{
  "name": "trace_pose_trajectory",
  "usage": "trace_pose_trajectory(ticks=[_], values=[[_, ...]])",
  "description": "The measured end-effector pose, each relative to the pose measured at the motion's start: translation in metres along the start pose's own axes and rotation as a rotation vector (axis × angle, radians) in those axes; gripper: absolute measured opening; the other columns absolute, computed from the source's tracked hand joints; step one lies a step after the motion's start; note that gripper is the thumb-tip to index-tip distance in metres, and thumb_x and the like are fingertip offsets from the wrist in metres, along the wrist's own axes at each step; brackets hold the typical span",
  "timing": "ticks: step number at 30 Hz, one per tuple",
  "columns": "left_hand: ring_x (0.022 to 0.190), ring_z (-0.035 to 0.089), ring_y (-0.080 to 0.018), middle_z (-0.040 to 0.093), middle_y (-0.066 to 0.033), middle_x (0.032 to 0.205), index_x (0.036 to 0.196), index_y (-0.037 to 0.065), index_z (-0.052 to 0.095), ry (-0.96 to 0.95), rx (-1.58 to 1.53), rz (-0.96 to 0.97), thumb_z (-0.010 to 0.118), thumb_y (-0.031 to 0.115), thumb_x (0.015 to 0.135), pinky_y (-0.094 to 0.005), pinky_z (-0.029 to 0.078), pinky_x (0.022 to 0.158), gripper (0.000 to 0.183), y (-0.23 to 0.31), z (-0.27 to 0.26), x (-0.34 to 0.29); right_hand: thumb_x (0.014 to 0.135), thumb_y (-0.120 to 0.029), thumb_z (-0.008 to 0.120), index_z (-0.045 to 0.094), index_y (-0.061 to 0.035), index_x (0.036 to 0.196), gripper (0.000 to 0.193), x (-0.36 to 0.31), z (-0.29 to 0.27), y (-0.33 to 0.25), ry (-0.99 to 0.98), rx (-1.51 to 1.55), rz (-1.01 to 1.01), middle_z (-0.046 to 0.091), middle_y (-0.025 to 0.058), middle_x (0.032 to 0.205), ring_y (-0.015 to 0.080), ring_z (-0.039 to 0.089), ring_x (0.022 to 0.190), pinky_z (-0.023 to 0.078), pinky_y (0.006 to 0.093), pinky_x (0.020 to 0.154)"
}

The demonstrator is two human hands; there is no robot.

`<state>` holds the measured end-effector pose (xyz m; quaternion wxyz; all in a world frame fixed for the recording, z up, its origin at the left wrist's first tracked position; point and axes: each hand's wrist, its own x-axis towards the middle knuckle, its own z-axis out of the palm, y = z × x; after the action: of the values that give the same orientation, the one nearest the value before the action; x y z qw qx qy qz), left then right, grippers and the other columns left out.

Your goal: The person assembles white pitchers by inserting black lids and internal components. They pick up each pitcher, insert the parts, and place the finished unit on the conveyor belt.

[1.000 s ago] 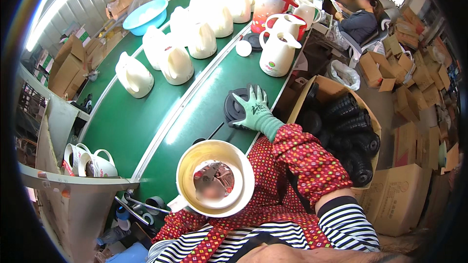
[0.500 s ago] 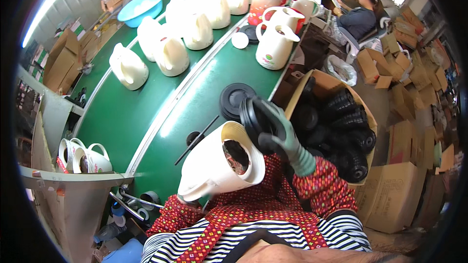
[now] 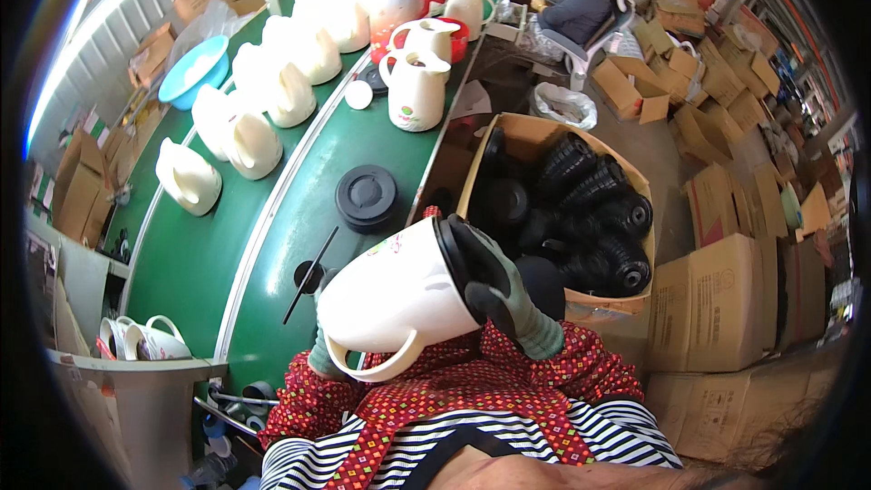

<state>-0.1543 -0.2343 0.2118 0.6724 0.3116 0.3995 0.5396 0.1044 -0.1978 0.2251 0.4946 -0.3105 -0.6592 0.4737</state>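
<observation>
Over my lap, at the near edge of the green tabletop (image 3: pixel 190 263), I am holding a cream thermos jug (image 3: pixel 395 299) tipped on its side, handle down. My right hand (image 3: pixel 494 286), gloved, is pressing a black base cap (image 3: pixel 451 259) onto its end, fingers (image 3: pixel 481 249) clenched around it. My left hand (image 3: pixel 319 358) is gripping the jug from underneath, mostly hidden. Another black cap (image 3: pixel 366 198) is lying on the tabletop, beside a cardboard box of caps (image 3: pixel 581 209).

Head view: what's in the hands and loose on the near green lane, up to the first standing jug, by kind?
Cream jugs: 2 (held jug in left hand, standing jug)
Black round caps: 2 (gripped cap under right hand, belt cap)
Thin black rod: 1
Small black ring: 1
Small white disc: 1
Total: 7
</observation>
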Motion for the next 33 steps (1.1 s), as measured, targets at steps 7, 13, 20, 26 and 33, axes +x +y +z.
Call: trace_pose_trajectory(ticks=[7, 13, 20, 26, 33], values=[[0.089, 0.069, -0.0308, 0.067, -0.0167, 0.102, 0.107, 0.001, 0.068, 0.159, 1.271, 1.106, 0.084, 0.013, 0.076, -0.0436, 0.057, 0.078, 0.036, 0.042, -0.008, 0.006, 0.108, -0.055, 0.054, 0.054, 0.0004, 0.15, 0.07, 0.004, -0.029, 0.006, -0.111, 1.093, 0.737, 0.067, 0.0098, 0.138, 0.0158, 0.061, 0.129, 0.047, 0.0348, 0.113], [0.116, 0.069, -0.0286, 0.07, -0.0164, 0.13, 0.133, 0.002, 0.06, -0.073, 0.434, 0.096, 0.059, 0.029, 0.105, -0.0424, 0.055, 0.103, 0.038, 0.019, 0.04, -0.01, 0.106, -0.041, 0.058, 0.021, -0.0005, 0.167, 0.083, -0.014, -0.036, -0.03, -0.147, -0.085, -0.333, 0.012, 0.0153, 0.176, 0.0306, 0.016, 0.162, 0.013, 0.0438, 0.13], [0.124, 0.063, -0.0297, 0.061, -0.0155, 0.146, 0.146, 0.004, 0.051, -0.358, -0.089, 0.319, 0.041, 0.053, 0.111, -0.0448, 0.052, 0.108, 0.061, 0.002, -0.075, 0.042, 0.111, -0.027, 0.05, 0.017, -0.0045, 0.168, 0.07, -0.021, -0.025, 0.004, 0.054, 0.709, 0.073, 0.026, 0.0106, 0.173, 0.0217, 0.028, 0.157, 0.019, 0.038, 0.13], [0.124, 0.064, -0.03, 0.063, -0.0151, 0.143, 0.145, 0.005, 0.053, -0.281, 0.169, 0.135, 0.046, 0.052, 0.109, -0.0448, 0.051, 0.108, 0.06, -0.012, -0.052, 0.015, 0.108, -0.041, 0.054, 0.019, -0.0016, 0.168, 0.079, -0.013, -0.026, -0.046, -0.002, 0.328, -0.069, 0.021, 0.0157, 0.174, 0.0293, 0.019, 0.161, 0.013, 0.0437, 0.13], [0.123, 0.064, -0.0302, 0.065, -0.0146, 0.14, 0.143, 0.006, 0.056, -0.419, 0.252, -0.016, 0.051, 0.052, 0.106, -0.0447, 0.051, 0.108, 0.058, -0.047, -0.004, 0.019, 0.077, -0.059, 0.082, 0.047, -0.0143, 0.158, 0.099, 0.014, -0.053, -0.093, -0.451, -0.604, -0.518, 0.02, 0.0315, 0.169, 0.0582, 0.02, 0.153, 0.023, 0.0661, 0.122]])
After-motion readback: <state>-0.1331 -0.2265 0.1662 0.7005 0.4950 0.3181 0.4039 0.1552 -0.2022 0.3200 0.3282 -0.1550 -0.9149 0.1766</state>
